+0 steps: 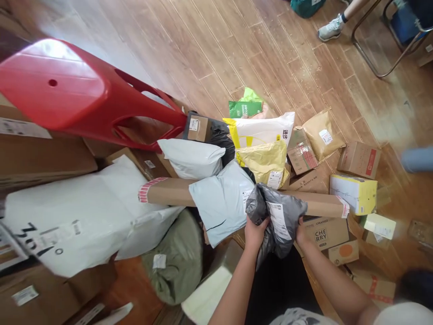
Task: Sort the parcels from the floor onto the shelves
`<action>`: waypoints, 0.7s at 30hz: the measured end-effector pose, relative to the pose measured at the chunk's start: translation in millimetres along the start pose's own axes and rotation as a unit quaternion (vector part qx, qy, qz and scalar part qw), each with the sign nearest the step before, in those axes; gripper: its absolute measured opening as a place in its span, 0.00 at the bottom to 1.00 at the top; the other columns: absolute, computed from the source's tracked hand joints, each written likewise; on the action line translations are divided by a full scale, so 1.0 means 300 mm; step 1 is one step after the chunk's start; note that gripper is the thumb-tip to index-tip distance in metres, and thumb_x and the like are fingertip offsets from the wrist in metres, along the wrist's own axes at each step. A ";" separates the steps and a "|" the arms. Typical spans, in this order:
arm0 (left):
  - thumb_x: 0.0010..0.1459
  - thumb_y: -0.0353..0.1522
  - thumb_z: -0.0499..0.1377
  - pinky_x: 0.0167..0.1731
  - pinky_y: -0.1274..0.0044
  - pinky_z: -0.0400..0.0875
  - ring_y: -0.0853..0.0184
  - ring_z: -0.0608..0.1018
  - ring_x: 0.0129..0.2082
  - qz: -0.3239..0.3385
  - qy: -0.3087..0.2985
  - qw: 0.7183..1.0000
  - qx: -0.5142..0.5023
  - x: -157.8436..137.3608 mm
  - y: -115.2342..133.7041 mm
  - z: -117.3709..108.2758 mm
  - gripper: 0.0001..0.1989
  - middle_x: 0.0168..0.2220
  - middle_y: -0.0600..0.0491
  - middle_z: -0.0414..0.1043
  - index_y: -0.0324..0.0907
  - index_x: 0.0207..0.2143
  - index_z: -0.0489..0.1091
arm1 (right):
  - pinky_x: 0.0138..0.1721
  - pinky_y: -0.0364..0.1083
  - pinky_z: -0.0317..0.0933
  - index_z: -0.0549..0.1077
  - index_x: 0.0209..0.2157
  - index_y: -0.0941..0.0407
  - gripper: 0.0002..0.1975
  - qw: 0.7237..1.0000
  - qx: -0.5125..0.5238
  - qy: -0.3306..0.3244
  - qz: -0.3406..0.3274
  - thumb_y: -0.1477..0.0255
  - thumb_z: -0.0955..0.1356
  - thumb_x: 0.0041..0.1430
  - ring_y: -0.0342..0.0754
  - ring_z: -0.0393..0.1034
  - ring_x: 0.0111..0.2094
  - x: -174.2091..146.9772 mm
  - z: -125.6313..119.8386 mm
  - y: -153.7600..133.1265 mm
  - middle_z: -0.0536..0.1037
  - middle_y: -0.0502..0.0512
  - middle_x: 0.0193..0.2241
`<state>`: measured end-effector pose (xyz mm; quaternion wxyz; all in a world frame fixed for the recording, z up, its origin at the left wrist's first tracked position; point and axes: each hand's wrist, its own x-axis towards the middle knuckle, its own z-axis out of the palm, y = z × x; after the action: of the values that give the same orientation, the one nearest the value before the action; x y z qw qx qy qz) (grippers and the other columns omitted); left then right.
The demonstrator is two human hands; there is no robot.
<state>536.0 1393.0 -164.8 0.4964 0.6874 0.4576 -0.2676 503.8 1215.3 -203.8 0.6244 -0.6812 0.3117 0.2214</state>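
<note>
Holding a grey parcel (277, 216) from both sides, the left hand (254, 232) and right hand (302, 231) keep a closed grip on it, label up, probably for reading, above the long carton (169, 192) in the pile.

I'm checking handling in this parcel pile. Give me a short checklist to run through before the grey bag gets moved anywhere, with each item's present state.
1. Both hands on the grey mailer bag: ok, left hand and right hand grip its lower edges.
2. Label facing up: ok, but blurred.
3. Bag clear of the long cardboard tube: not ok, it lies across it.
4. Light blue mailer apart from the bag: not ok, they touch.
5. Bag sealed: cannot tell.
</note>
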 end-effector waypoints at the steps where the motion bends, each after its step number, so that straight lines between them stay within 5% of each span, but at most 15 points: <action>1: 0.51 0.28 0.71 0.57 0.62 0.70 0.47 0.77 0.56 -0.010 0.021 1.000 -0.011 -0.003 -0.006 -0.011 0.31 0.54 0.36 0.77 0.36 0.56 0.68 | 0.63 0.62 0.61 0.68 0.62 0.55 0.58 1.000 0.023 0.001 -0.014 0.27 0.52 0.47 0.63 0.64 0.65 -0.012 0.018 -0.014 0.71 0.69 0.61; 5: 0.52 0.30 0.70 0.55 0.63 0.72 0.49 0.80 0.52 -0.050 0.105 0.991 -0.059 -0.010 -0.010 -0.040 0.27 0.51 0.36 0.78 0.36 0.54 0.68 | 0.59 0.57 0.65 0.64 0.65 0.55 0.57 0.998 0.029 -0.032 -0.037 0.33 0.70 0.41 0.62 0.67 0.62 -0.043 0.063 -0.051 0.73 0.68 0.61; 8: 0.49 0.29 0.70 0.55 0.64 0.73 0.52 0.80 0.52 -0.038 0.080 0.989 -0.114 -0.032 -0.018 -0.059 0.24 0.50 0.38 0.79 0.36 0.50 0.71 | 0.54 0.56 0.68 0.78 0.48 0.56 0.42 0.994 -0.105 0.013 0.015 0.39 0.73 0.40 0.64 0.76 0.52 -0.012 0.077 -0.045 0.82 0.66 0.47; 12: 0.39 0.32 0.74 0.54 0.64 0.74 0.49 0.81 0.48 0.004 -0.163 0.978 -0.133 -0.086 -0.080 -0.131 0.23 0.44 0.42 0.82 0.36 0.41 0.78 | 0.52 0.61 0.67 0.76 0.32 0.56 0.41 0.970 -0.176 0.156 0.062 0.31 0.61 0.43 0.72 0.75 0.51 0.072 0.028 -0.018 0.83 0.75 0.40; 14: 0.40 0.32 0.73 0.53 0.64 0.74 0.49 0.81 0.47 0.031 -0.289 0.954 -0.066 -0.096 -0.116 -0.198 0.18 0.41 0.45 0.83 0.38 0.37 0.81 | 0.55 0.64 0.64 0.74 0.30 0.56 0.44 0.965 -0.167 0.183 0.081 0.29 0.58 0.40 0.77 0.71 0.54 0.079 0.003 0.002 0.81 0.81 0.42; 16: 0.44 0.29 0.70 0.52 0.67 0.75 0.52 0.82 0.45 0.055 -0.333 0.937 0.092 -0.076 -0.128 -0.283 0.12 0.40 0.48 0.84 0.39 0.35 0.81 | 0.56 0.64 0.63 0.72 0.29 0.55 0.43 0.967 -0.144 0.185 0.098 0.28 0.58 0.37 0.77 0.70 0.56 0.042 0.013 0.036 0.80 0.82 0.42; 19: 0.51 0.26 0.65 0.50 0.64 0.75 0.49 0.82 0.47 0.054 -0.220 0.882 0.414 0.004 -0.075 -0.415 0.12 0.44 0.41 0.82 0.37 0.40 0.81 | 0.49 0.61 0.68 0.71 0.27 0.53 0.42 0.974 -0.088 0.149 0.142 0.28 0.61 0.31 0.73 0.74 0.51 -0.074 0.127 0.117 0.82 0.76 0.36; 21: 0.59 0.24 0.57 0.58 0.53 0.67 0.45 0.79 0.52 0.067 -0.110 0.837 0.531 0.073 -0.004 -0.472 0.14 0.47 0.34 0.79 0.35 0.44 0.80 | 0.41 0.61 0.71 0.71 0.28 0.53 0.42 0.978 -0.041 0.105 0.178 0.29 0.64 0.29 0.69 0.78 0.42 -0.159 0.259 0.179 0.82 0.71 0.32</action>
<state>532.3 1532.5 -131.7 0.1188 0.8407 0.1400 -0.5094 439.2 1297.8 -218.6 0.5102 -0.6591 0.4824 0.2695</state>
